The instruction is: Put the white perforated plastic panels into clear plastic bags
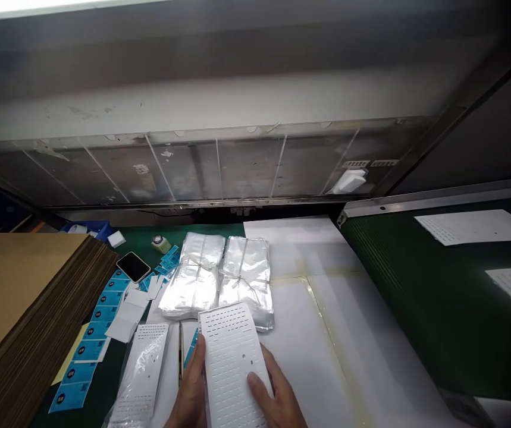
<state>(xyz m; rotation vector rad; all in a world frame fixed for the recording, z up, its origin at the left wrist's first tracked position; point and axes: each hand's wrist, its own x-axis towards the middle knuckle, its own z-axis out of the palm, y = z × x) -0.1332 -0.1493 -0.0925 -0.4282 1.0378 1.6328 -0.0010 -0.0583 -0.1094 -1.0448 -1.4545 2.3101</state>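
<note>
A white slotted panel (228,345), with rows of short slits and a few small holes, is held between my two hands at the bottom centre. My left hand (190,386) grips its left edge, thumb along the side. On the right edge my right hand (277,392) wraps round, its thumb pressed on the panel's face. Left of my hands lies a similar panel in a clear plastic bag (141,374). A thin pen-like tool (180,353) rests between the two. Beyond the panel are two tied bundles of clear bags (198,267), (246,276).
Flat cardboard (27,279) is stacked high at the left. Near it lie a strip of blue labels (81,368), a phone (133,267), white paper pieces (128,315) and a small bottle (160,244). A green conveyor belt (398,279) carrying white panels (478,227) runs along the right.
</note>
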